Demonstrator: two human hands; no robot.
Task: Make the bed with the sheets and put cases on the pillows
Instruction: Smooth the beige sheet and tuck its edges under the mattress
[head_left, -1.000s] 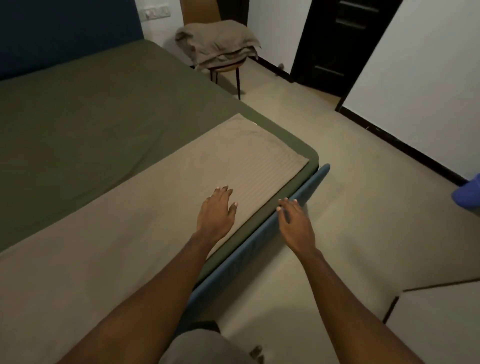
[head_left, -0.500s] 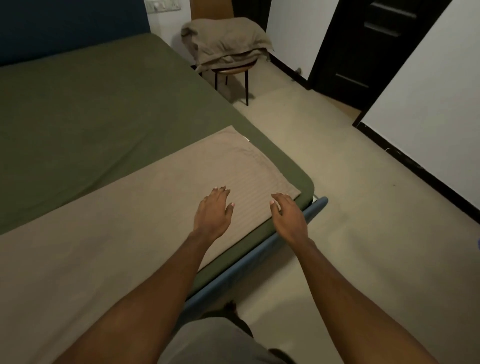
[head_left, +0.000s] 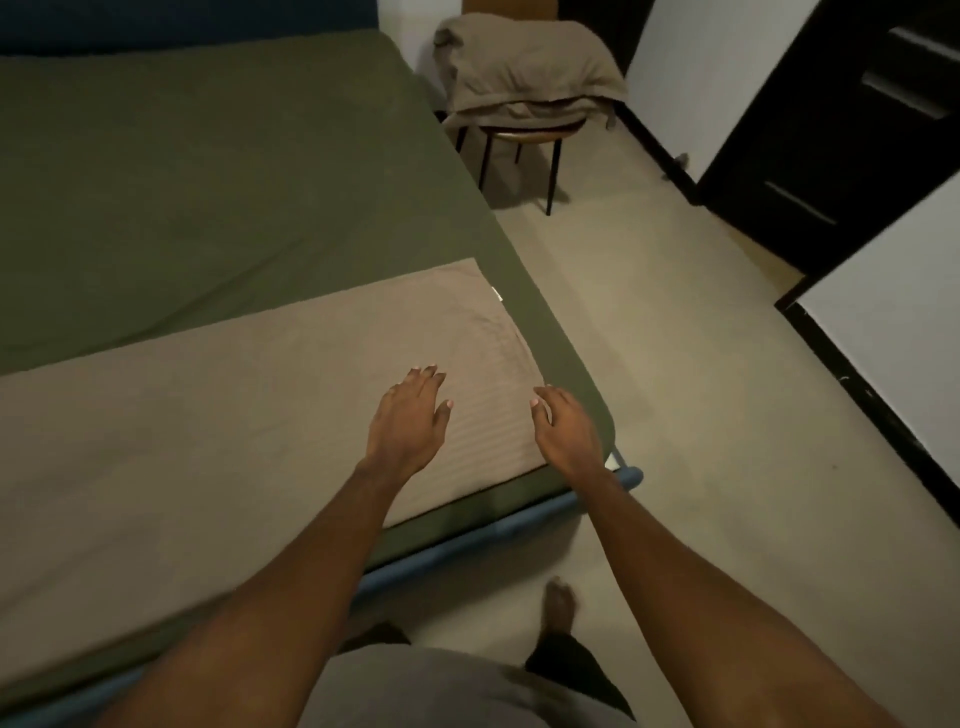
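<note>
Left hand (head_left: 408, 423) and right hand (head_left: 569, 434) hovered spread, empty, over the right end of the sheet (head_left: 208, 426); its length ran leftward.

Single view: head-worn wide-angle cam, pitched forward and down over the near right corner of the bed (head_left: 208, 182). Forearms enter from the bottom edge; left hand (head_left: 408, 421) and right hand (head_left: 569, 434) sit mid-frame, close. Bed fills the left, floor (head_left: 701, 389) the right. Chair (head_left: 524, 136) far centre, door (head_left: 831, 104) far right.
</note>
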